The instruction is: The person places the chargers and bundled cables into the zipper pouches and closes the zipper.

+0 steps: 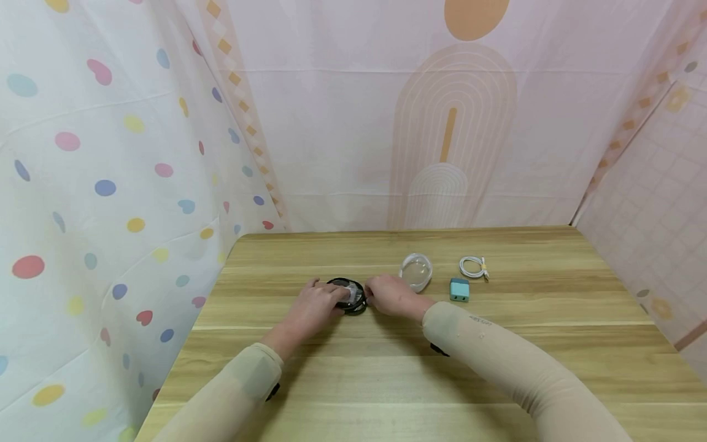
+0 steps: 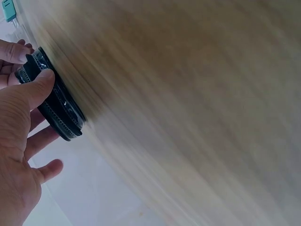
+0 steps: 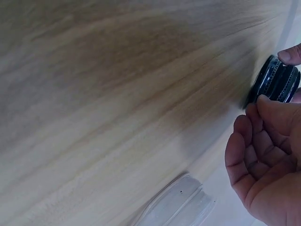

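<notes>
A small round black zip case (image 1: 356,309) with a clear top sits on the table, between the two hands. My left hand (image 1: 310,312) grips its left side. In the left wrist view the thumb presses on the zippered wall of the black case (image 2: 60,106), with fingers around the far side. At the case's right edge, my right hand (image 1: 393,298) pinches with thumb and index finger. The right wrist view shows those fingertips against the zippered wall of the case (image 3: 278,82); what lies between them is hidden. The other right fingers are curled.
Just beyond the right hand lies a clear round zip case (image 1: 418,270) with a white rim. Farther right are a teal charger plug (image 1: 459,290) and a coiled white cable (image 1: 469,267) with a yellow tie. Curtains border the wooden table (image 1: 375,380) behind and at both sides.
</notes>
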Available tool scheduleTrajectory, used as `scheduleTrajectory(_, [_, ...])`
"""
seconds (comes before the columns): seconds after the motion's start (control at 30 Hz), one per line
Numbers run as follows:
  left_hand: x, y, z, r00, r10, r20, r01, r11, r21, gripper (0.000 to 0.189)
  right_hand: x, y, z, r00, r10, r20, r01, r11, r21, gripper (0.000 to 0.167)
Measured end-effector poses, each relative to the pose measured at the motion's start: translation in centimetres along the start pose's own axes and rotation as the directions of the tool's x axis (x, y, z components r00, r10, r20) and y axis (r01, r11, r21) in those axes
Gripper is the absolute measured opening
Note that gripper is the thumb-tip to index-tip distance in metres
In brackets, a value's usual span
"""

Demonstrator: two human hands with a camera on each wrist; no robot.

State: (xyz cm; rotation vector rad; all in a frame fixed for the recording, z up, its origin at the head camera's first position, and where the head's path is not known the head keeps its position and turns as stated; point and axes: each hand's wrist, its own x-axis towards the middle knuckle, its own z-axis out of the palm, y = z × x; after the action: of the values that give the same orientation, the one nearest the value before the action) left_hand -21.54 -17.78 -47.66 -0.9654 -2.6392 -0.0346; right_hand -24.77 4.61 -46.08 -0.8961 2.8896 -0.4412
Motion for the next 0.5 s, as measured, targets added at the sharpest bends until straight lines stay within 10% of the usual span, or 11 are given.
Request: scheduleTrajectory(0.5, [-0.5,-0.9,-0.8,0.989,0.069,0.130,-0.080,0.994,0.074,0.045,1.6,-0.4,0.4,0.992,0.058,-0.116,-0.068,0.994,-0.085,0.013])
